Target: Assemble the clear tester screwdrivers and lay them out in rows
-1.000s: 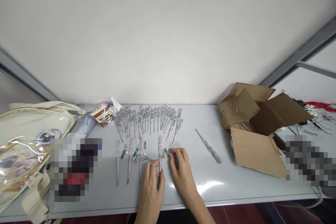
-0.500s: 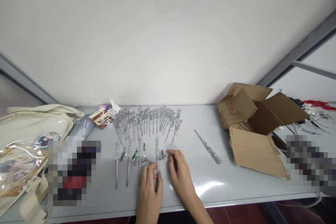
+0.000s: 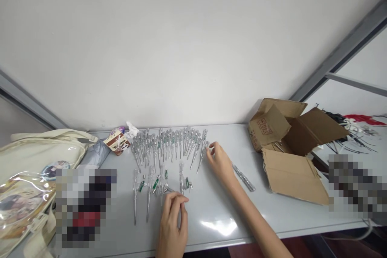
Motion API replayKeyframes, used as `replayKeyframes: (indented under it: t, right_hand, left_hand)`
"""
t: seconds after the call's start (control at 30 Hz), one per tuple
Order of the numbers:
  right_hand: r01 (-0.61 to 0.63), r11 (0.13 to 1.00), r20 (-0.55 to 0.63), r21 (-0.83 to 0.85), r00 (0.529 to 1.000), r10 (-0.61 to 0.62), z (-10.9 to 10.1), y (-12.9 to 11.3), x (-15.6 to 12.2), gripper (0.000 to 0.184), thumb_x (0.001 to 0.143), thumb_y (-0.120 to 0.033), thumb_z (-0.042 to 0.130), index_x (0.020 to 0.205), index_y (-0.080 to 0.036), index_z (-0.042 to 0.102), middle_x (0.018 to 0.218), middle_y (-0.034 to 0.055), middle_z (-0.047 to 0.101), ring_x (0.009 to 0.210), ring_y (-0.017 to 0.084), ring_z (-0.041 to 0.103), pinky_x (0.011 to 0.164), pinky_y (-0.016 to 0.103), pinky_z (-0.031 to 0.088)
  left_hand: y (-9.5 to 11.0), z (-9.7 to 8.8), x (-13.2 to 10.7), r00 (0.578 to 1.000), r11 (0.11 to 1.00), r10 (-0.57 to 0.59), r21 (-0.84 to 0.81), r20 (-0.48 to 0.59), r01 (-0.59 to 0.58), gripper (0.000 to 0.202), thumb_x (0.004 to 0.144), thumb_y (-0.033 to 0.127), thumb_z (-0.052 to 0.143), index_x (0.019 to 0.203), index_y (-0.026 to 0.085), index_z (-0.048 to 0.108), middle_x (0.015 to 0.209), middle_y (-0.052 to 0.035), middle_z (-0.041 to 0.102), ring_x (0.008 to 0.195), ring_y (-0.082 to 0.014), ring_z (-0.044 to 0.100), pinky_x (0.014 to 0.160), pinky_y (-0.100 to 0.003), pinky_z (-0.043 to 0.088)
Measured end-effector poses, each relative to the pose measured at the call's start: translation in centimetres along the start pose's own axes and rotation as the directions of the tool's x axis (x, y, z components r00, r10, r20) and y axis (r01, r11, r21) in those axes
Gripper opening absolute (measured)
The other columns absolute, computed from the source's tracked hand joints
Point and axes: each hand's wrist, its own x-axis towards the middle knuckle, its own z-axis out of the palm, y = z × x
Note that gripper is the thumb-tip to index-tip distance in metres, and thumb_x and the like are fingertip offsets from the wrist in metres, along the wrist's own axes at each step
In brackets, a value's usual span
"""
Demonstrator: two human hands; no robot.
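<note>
Left hand (image 3: pixel 173 219) pinches the thin tip of a clear plastic pen (image 3: pixel 182 173) on the glossy grey table (image 3: pixel 217 213). Right hand (image 3: pixel 220 162) touches the far row (image 3: pixel 169 142) at its right end; whether its fingers are clamped I cannot tell. Open tabletop lies along the front edge, left of the creased box (image 3: pixel 294 175).

My left hand (image 3: pixel 172 225) and right hand (image 3: pixel 220 163) are both bare. Slim fingers. My right forearm (image 3: pixel 256 221) is uncovered right to the frame edge.
</note>
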Motion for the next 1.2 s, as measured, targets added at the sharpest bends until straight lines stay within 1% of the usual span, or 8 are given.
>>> replayKeyframes:
  t: [0.2, 0.33, 0.57, 0.73, 0.9, 1.0, 1.07, 1.2]
  right_hand:
    - [-0.229, 0.964, 0.085, -0.136, 0.967, 0.242, 1.0, -1.2, 3.5, 0.023, 0.091, -0.03, 0.049, 0.098, -0.01, 0.057, 0.093, 0.0227, 0.068, 0.088, 0.033, 0.066, 0.073, 0.036, 0.043]
    - [-0.252, 0.967, 0.1, -0.034, 0.962, 0.254, 0.1, 0.3, 3.3, 0.02, 0.089, -0.034, 0.049, 0.084, -0.016, 0.055, 0.086, 0.0147, 0.068, 0.083, 0.028, 0.064, 0.069, 0.033, 0.041]
    - [-0.123, 0.951, 0.236, 0.282, 0.97, 0.056, -2.0, -0.6, -1.3, 0.024, 0.088, -0.038, 0.049, 0.072, -0.022, 0.042, 0.061, -0.004, 0.05, 0.058, 0.014, 0.05, 0.057, 0.025, 0.038]
    - [-0.023, 0.758, 0.277, 0.652, 0.938, -0.21, -3.1, -3.3, -7.7, 0.023, 0.091, -0.04, 0.052, 0.079, -0.022, 0.045, 0.068, -0.0046, 0.046, 0.064, 0.013, 0.047, 0.06, 0.025, 0.04]
    - [0.014, 0.81, 0.176, 0.586, 0.974, -0.145, -4.7, -0.3, -9.9, 0.03, 0.095, -0.045, 0.049, 0.114, -0.022, 0.052, 0.094, 0.0035, 0.06, 0.08, 0.017, 0.057, 0.079, 0.032, 0.048]
    - [0.047, 0.973, -0.188, 0.228, 0.982, -0.004, -4.2, 4.7, -8.9, 0.047, 0.092, -0.06, 0.044, 0.113, -0.019, 0.056, 0.104, 0.0122, 0.06, 0.09, 0.025, 0.056, 0.084, 0.042, 0.046]
    - [0.012, 0.998, -0.382, -0.056, 0.924, -0.032, -3.2, 7.9, -8.1, 0.064, 0.09, -0.071, 0.034, 0.108, -0.016, 0.06, 0.101, 0.0169, 0.06, 0.091, 0.032, 0.053, 0.085, 0.051, 0.043]
    - [0.021, 0.985, -0.394, -0.172, 0.915, -0.088, -1.4, 11.2, -7.4, 0.066, 0.093, -0.069, 0.026, 0.101, -0.015, 0.063, 0.094, 0.0163, 0.06, 0.085, 0.03, 0.053, 0.08, 0.048, 0.044]
  left_hand:
    - [1.4, -0.2, 1.3, 0.996, 0.998, 0.045, -0.038, 0.075, -0.042, 0.028, 0.093, 0.009, 0.035, 0.093, 0.022, 0.06, 0.098, -0.0063, 0.06, 0.09, -0.0143, 0.066, 0.076, -0.023, 0.052]
    - [1.3, -0.2, 2.9, 0.987, 0.995, 0.039, -0.102, 0.155, -0.023, 0.024, 0.095, 0.014, 0.036, 0.097, 0.022, 0.058, 0.093, -0.0049, 0.061, 0.074, -0.0129, 0.063, 0.07, -0.024, 0.052]
    - [1.8, 0.8, 5.9, 0.974, 0.978, -0.125, -0.14, 0.188, 0.152, 0.021, 0.094, 0.026, 0.046, 0.114, 0.023, 0.052, 0.102, -0.0075, 0.065, 0.087, -0.0186, 0.066, 0.077, -0.033, 0.055]
    - [3.1, 1.5, 5.2, 0.951, 0.972, -0.019, -0.216, 0.307, 0.089, 0.045, 0.093, 0.014, 0.041, 0.135, 0.028, 0.037, 0.128, -0.0098, 0.061, 0.111, -0.0198, 0.064, 0.087, -0.033, 0.055]
    - [3.4, 0.5, 5.5, 0.965, 0.998, 0.029, -0.065, 0.261, -0.013, 0.033, 0.095, 0.015, 0.036, 0.125, 0.025, 0.043, 0.114, -0.0089, 0.066, 0.1, -0.0196, 0.066, 0.076, -0.03, 0.055]
    - [3.7, -0.6, 5.8, 0.963, 0.991, 0.088, 0.073, 0.256, -0.11, 0.012, 0.094, 0.017, 0.041, 0.101, 0.022, 0.05, 0.087, -0.005, 0.064, 0.081, -0.0196, 0.063, 0.066, -0.031, 0.051]
    - [3.9, -0.8, 5.2, 0.904, 0.947, 0.275, 0.07, 0.327, -0.313, 0.008, 0.087, 0.013, 0.048, 0.085, 0.021, 0.048, 0.077, -0.002, 0.058, 0.074, -0.0183, 0.057, 0.065, -0.03, 0.048]
    - [3.7, -0.2, 3.8, 0.757, 0.834, 0.506, -0.012, 0.414, -0.552, 0.018, 0.074, 0.012, 0.058, 0.073, 0.02, 0.042, 0.072, 0.0004, 0.05, 0.071, -0.0164, 0.049, 0.065, -0.03, 0.045]
